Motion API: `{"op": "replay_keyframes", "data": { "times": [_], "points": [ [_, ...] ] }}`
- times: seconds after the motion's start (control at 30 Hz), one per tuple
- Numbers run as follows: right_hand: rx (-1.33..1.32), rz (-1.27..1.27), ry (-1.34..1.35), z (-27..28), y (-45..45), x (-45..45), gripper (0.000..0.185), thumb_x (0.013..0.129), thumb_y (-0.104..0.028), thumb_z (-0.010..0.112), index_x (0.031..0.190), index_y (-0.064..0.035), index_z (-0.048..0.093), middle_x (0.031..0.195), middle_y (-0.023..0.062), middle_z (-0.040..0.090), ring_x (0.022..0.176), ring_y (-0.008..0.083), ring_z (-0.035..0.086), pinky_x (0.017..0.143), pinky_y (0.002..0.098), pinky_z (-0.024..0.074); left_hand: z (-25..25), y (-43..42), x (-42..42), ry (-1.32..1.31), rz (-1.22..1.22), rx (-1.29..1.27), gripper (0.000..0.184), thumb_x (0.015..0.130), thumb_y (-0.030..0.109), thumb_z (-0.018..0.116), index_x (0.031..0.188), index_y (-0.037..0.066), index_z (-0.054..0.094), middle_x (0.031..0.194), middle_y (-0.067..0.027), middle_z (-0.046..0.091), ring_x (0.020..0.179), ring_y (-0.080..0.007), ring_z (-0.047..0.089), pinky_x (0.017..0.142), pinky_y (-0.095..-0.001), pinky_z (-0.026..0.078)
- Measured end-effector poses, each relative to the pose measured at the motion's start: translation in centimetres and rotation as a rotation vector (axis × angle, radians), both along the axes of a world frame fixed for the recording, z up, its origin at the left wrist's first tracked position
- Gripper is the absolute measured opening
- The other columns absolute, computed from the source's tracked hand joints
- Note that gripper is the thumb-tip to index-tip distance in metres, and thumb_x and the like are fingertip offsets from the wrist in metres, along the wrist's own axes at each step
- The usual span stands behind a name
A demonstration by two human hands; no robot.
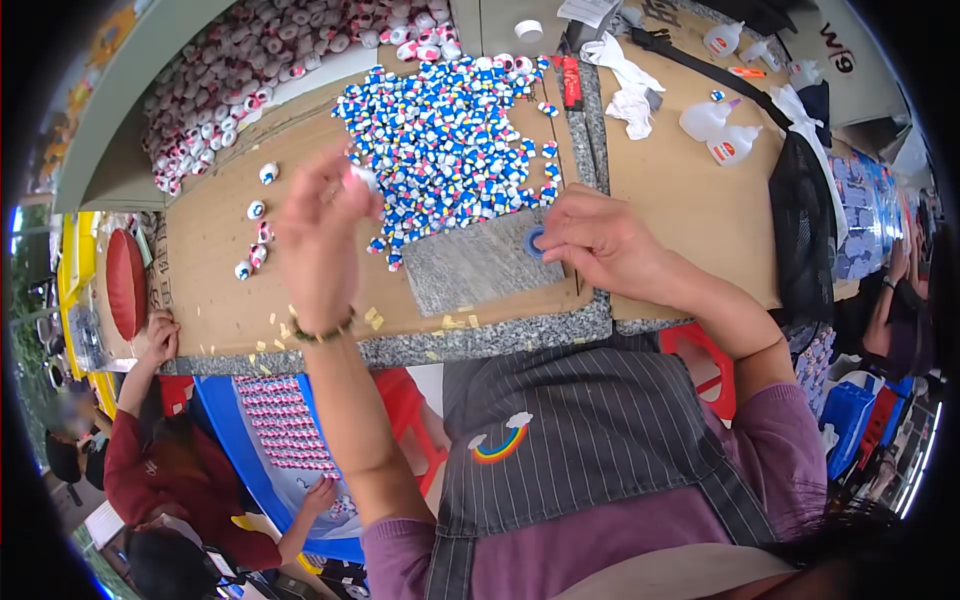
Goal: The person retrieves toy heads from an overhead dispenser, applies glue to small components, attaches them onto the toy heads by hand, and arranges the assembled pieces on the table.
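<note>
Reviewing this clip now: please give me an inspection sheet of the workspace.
Surface: cardboard over a speckled stone top, with a grey slab.
Job's things: a heap of small blue-and-white pieces; a blue round piece at the slab's edge.
Clutter: yellowish scraps, white bottles, a white cloth.
Hands: left hand pinches a small white-and-pink piece; right hand has fingertips at the blue round piece, grip unclear.
Cables: nothing seen.
Surroundings: a co-worker in dark red beside a blue tray.
</note>
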State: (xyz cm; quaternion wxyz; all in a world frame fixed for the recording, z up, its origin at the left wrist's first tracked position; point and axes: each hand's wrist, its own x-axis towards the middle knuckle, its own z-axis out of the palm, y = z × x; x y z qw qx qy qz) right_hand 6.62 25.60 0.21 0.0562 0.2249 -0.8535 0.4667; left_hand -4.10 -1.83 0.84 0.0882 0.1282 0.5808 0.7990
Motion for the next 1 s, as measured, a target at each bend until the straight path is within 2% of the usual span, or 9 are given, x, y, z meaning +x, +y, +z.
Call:
{"op": "replay_keyframes", "data": {
  "times": [0.07,0.13,0.23,0.3,0.43,0.53,0.8,1.0],
  "points": [
    [0.076,0.004,0.059,-0.3,-0.2,0.1,0.011,0.077,0.005,0.068,0.086,0.0004,0.066,0.082,0.0092,0.059,0.077,0.0239,0.058,0.068,0.0336,0.0492,-0.5,0.4,3.5,-0.175,0.002,0.161,0.029,0.086,-0.003,0.064,0.114,-0.003,0.059,0.096,-0.0106,0.066,0.082,-0.0176,0.065,0.072,-0.0287,0.054],
    [0.124,0.006,0.098,-0.7,-0.4,0.3,0.011,0.076,0.005,0.068,0.086,0.0004,0.064,0.082,0.0095,0.058,0.077,0.0248,0.057,0.067,0.0331,0.0492,-1.6,1.2,6.2,-0.215,-0.067,0.285,0.030,0.084,-0.004,0.065,0.114,-0.003,0.059,0.097,-0.0118,0.066,0.084,-0.0196,0.066,0.075,-0.0319,0.055],
    [0.010,-0.068,0.101,-1.4,-1.1,0.5,0.009,0.072,0.005,0.068,0.078,-0.0001,0.062,0.079,0.0095,0.055,0.073,0.0260,0.056,0.063,0.0354,0.0474,-1.8,3.2,9.3,-0.327,-0.094,0.404,0.028,0.082,-0.005,0.067,0.109,-0.004,0.060,0.099,-0.0129,0.067,0.087,-0.0221,0.067,0.078,-0.0334,0.056],
    [-0.138,-0.123,0.027,-0.8,-1.0,0.6,0.008,0.075,0.004,0.069,0.082,-0.0003,0.065,0.083,0.0078,0.058,0.072,0.0200,0.057,0.063,0.0317,0.0473,-2.0,4.3,10.5,-0.408,-0.064,0.428,0.027,0.081,-0.005,0.068,0.107,-0.004,0.060,0.100,-0.0135,0.067,0.089,-0.0232,0.068,0.079,-0.0341,0.056],
    [-0.579,-0.162,-0.263,1.1,-1.6,1.2,0.009,0.081,0.002,0.069,0.090,-0.0004,0.069,0.089,0.0049,0.062,0.073,0.0083,0.057,0.062,0.0232,0.0456,-2.5,6.1,11.5,-0.321,-0.039,0.376,0.026,0.081,-0.006,0.068,0.105,-0.004,0.060,0.101,-0.0148,0.067,0.088,-0.0224,0.068,0.079,-0.0327,0.057],
    [-0.614,-0.127,-0.218,1.6,-2.3,1.4,0.008,0.082,0.002,0.068,0.091,0.0006,0.069,0.090,0.0043,0.061,0.076,0.0057,0.056,0.059,0.0196,0.0438,-2.3,6.8,11.4,-0.268,-0.015,0.344,0.025,0.080,-0.007,0.068,0.103,-0.004,0.060,0.101,-0.0156,0.067,0.088,-0.0209,0.067,0.078,-0.0311,0.057],
    [-0.720,-0.117,-0.291,1.2,-3.9,1.3,0.005,0.084,0.002,0.067,0.089,0.0017,0.067,0.087,0.0050,0.060,0.074,0.0060,0.056,0.060,0.0197,0.0435,-2.4,7.5,11.5,-0.187,-0.002,0.341,0.025,0.078,-0.008,0.070,0.100,-0.005,0.060,0.101,-0.0143,0.066,0.085,-0.0161,0.066,0.076,-0.0270,0.055],
    [-0.728,-0.146,-0.203,-0.4,-4.9,2.6,0.001,0.085,0.002,0.066,0.085,0.0020,0.065,0.081,0.0036,0.060,0.073,0.0059,0.055,0.059,0.0201,0.0414,-3.2,7.5,12.9,-0.078,0.106,0.138,0.025,0.080,-0.005,0.071,0.102,-0.005,0.061,0.101,-0.0124,0.065,0.086,-0.0125,0.064,0.074,-0.0242,0.053]
  ]
}}
